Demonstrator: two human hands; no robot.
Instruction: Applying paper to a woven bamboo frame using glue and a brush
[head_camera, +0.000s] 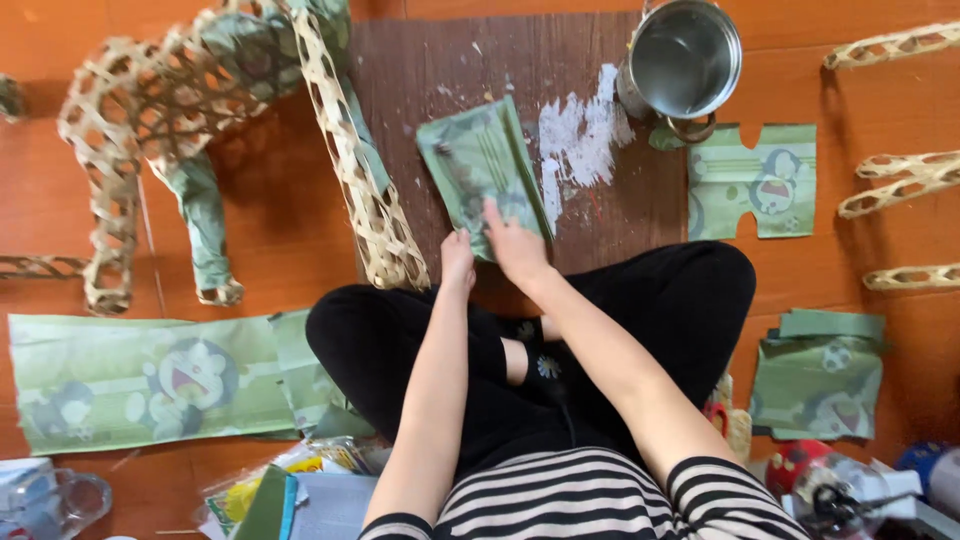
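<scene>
A green patterned paper piece (480, 165) lies on a dark brown board (420, 70) smeared with white paste. My right hand (515, 245) presses flat on the paper's near edge, fingers spread. Beside it my left hand (458, 262) rests at the paper's near-left corner, fingers curled against it. I cannot tell whether either hand pinches the paper or only presses it. My crossed legs in black trousers (680, 300) are just below the board.
A metal pot (685, 55) stands at the board's far right. A woven bamboo frame (180, 90) partly covered in green paper is on the left. More green paper lies at left (140, 380), right (755, 180) and near right (818, 385). Bamboo lattice strips (900, 180) lie far right.
</scene>
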